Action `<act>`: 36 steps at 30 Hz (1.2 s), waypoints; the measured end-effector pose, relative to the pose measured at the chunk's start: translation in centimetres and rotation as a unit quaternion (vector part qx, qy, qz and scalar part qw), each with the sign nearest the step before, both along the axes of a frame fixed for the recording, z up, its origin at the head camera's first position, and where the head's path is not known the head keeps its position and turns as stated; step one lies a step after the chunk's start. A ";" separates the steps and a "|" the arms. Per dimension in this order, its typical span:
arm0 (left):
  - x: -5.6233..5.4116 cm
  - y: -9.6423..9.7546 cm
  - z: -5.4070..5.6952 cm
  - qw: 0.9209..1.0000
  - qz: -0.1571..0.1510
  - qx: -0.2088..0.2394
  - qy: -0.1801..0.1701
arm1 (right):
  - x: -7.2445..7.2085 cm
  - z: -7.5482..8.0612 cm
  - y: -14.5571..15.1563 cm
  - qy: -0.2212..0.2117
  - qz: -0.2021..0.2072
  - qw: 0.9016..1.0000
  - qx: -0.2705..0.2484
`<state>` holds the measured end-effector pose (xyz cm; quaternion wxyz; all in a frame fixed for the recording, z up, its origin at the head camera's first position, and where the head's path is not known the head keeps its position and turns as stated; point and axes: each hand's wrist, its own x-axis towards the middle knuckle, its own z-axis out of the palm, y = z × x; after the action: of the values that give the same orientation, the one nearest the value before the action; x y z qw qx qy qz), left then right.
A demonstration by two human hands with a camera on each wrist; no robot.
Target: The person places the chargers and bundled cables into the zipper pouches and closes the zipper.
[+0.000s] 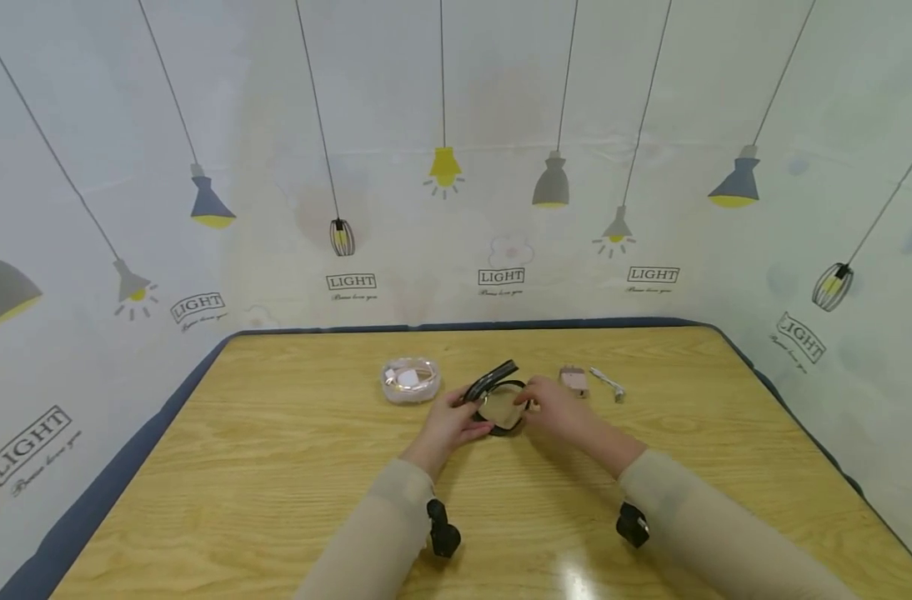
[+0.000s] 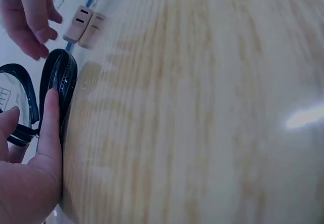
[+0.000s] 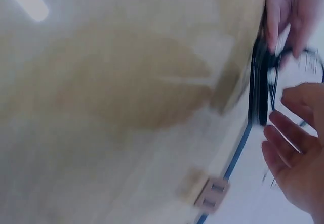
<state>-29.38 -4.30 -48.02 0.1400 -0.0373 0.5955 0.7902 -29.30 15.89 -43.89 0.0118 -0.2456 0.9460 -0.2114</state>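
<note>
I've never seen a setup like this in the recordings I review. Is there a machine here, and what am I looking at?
There's no robot: a person works bare-handed. The wide picture comes from a camera on the head, looking forward and down; the other two come from cameras on the left and right wrists, so the table appears turned sideways there. On its wooden top are a clear, filled container, a pinkish plug block and a short white cable. The left hand holds a looped black strap, perhaps a belt. The right hand is close beside it, fingers loosely bent; whether it touches is hard to tell.
</note>
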 end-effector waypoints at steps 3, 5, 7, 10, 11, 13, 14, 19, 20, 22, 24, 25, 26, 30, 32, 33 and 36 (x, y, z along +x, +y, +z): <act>0.1 0.0 0.0 1.000 0.001 0.005 0.000 | -0.9 0.8 1.2 0.018 -0.055 0.998 0.017; 0.1 -0.1 -0.1 1.000 0.000 0.004 0.001 | -1.5 1.4 2.0 0.026 -0.082 0.996 0.034; 0.2 -0.1 -0.1 1.000 0.001 0.003 -0.002 | -2.1 1.9 2.8 0.018 -0.096 0.994 0.049; 0.2 -0.1 -0.1 1.000 -0.003 -0.002 0.000 | -2.9 2.2 3.8 0.004 -0.103 0.992 0.077; 0.2 -0.1 -0.1 1.000 -0.003 -0.001 0.000 | -3.2 2.1 4.2 -0.003 -0.102 0.991 0.085; 0.2 -0.1 0.0 1.000 -0.007 -0.004 0.003 | -3.7 2.0 4.8 -0.015 -0.098 0.991 0.094; 0.2 -0.1 0.0 1.000 -0.008 -0.006 0.005 | -3.9 1.8 5.1 -0.020 -0.097 0.990 0.098; 0.5 -0.3 0.2 1.000 -0.016 -0.016 0.012 | -4.4 1.2 5.5 -0.022 -0.079 0.991 0.106; 0.6 -0.4 0.2 1.000 -0.017 -0.017 0.015 | -4.4 1.0 5.6 -0.018 -0.076 0.991 0.104; 0.6 -0.4 0.1 0.999 -0.019 -0.018 0.018 | -4.4 0.9 5.6 -0.010 -0.072 0.993 0.097; 0.6 -0.4 0.1 0.999 -0.020 -0.020 0.017 | -4.3 0.8 5.7 -0.006 -0.074 0.993 0.092; 0.6 -0.4 0.0 0.999 -0.020 -0.021 0.016 | -4.2 0.8 5.8 -0.007 -0.075 0.993 0.088; 0.5 -0.4 0.0 0.999 -0.019 -0.023 0.015 | -4.2 0.8 5.8 -0.008 -0.076 0.993 0.086; 0.5 -0.4 -0.2 0.999 -0.018 -0.027 0.014 | -4.0 0.8 5.8 -0.023 -0.079 0.994 0.074; 0.5 -0.4 -0.3 0.999 -0.016 -0.027 0.013 | -3.9 0.9 5.8 -0.033 -0.078 0.994 0.067; 0.5 -0.4 -0.3 0.999 -0.016 -0.026 0.013 | -3.8 0.9 5.7 -0.039 -0.077 0.994 0.064; 0.4 -0.3 -0.4 0.999 -0.016 -0.029 0.016 | -3.4 1.1 5.6 -0.048 -0.070 0.995 0.059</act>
<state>-28.96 -4.60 -48.44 0.1413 -0.0190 0.6209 0.7708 -32.75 21.47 -42.83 0.0572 -0.1671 0.9700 -0.1670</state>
